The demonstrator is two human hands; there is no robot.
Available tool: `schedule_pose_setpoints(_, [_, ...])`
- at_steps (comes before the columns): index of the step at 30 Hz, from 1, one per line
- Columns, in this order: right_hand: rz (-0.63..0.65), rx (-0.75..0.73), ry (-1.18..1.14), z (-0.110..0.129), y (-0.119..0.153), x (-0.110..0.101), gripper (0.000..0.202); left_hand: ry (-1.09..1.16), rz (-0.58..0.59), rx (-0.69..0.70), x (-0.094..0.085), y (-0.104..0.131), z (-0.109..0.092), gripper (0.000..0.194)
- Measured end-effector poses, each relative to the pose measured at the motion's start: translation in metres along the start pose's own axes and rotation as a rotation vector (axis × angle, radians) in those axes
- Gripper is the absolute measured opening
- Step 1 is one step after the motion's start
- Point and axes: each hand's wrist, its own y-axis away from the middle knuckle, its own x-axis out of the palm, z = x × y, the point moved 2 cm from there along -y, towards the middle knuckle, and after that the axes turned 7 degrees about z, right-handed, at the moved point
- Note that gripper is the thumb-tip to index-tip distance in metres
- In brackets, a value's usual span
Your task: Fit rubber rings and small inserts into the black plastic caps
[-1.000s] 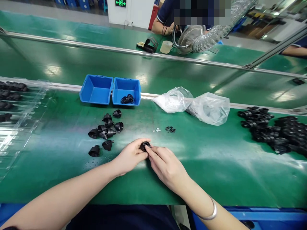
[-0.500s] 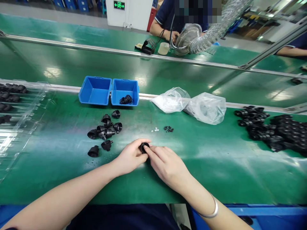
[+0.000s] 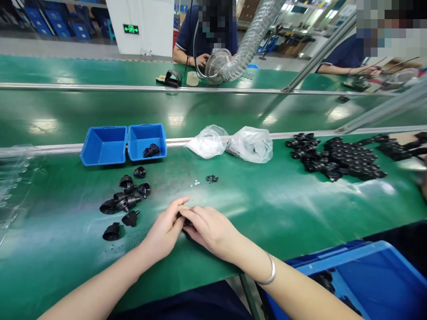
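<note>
At the near edge of the green table (image 3: 267,202), 2 bare hands meet around 1 small black part (image 3: 185,221), mostly hidden by fingers, so can't tell its exact shape or which way it faces. Left hand (image 3: 165,229) is closed on it from the left, index finger reaching past the far side, thumb on the near side; prob. the steadying grip. Right hand (image 3: 210,226) is narrow too, fingers bent over the part, palm turned down; prob. doing the finer work, tho what its fingertips press on is covered. Held low & close to the body, presumably for control & a clear look.

Forearms come in from the 2 lower corners & form a V, wrists about level, w/ a metal bangle (image 3: 268,270) on the right wrist.

Loose black cups (image 3: 120,202) lie left of the hands, within easy reach. White bits (image 3: 195,182) & black bits (image 3: 211,179) sit in 2 little heaps just beyond the fingers, prob. spread thin for easy picking. Black rings (image 3: 152,150) are kept in 1 of 2 blue bins (image 3: 103,146), prob. to stop them scattering; 2 plastic bags (image 3: 250,144) lie alongside, farther back.
</note>
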Motion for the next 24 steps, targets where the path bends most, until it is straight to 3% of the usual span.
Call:
schedule_pose_setpoints(6, [0.062,-0.022,0.028,0.0,0.002,-0.005,0.029,-0.097,0.14,0.015,0.004,0.003,-0.003,0.046])
schedule_pose_setpoints(8, [0.1,0.049,0.044,-0.01,0.008,-0.011,0.027,-0.235,0.119,0.056,-0.001,0.002,-0.009,0.052])
schedule_pose_setpoints(11, [0.128,0.323,0.107,-0.048,0.028,-0.023,0.028,-0.733,-0.129,0.134,-0.022,0.001,-0.021,0.051])
schedule_pose_setpoints(14, [0.123,0.68,0.244,-0.1,0.062,-0.044,0.031,-1.189,-0.444,0.044,-0.044,0.001,-0.03,0.041])
schedule_pose_setpoints(16, [0.084,0.92,0.431,-0.128,0.087,-0.061,0.041,-1.357,-0.554,-0.047,-0.053,0.002,-0.031,0.04])
schedule_pose_setpoints(18, [0.033,1.061,0.591,-0.144,0.102,-0.074,0.048,-1.472,-0.574,-0.11,-0.058,0.005,-0.029,0.04])
schedule_pose_setpoints(20, [-0.021,1.053,0.573,-0.146,0.102,-0.078,0.043,-1.555,-0.53,-0.147,-0.061,0.006,-0.025,0.039])
schedule_pose_setpoints(24, [-0.038,0.752,0.102,-0.12,0.062,-0.057,0.015,-1.619,-0.392,-0.124,-0.064,0.006,-0.018,0.036])
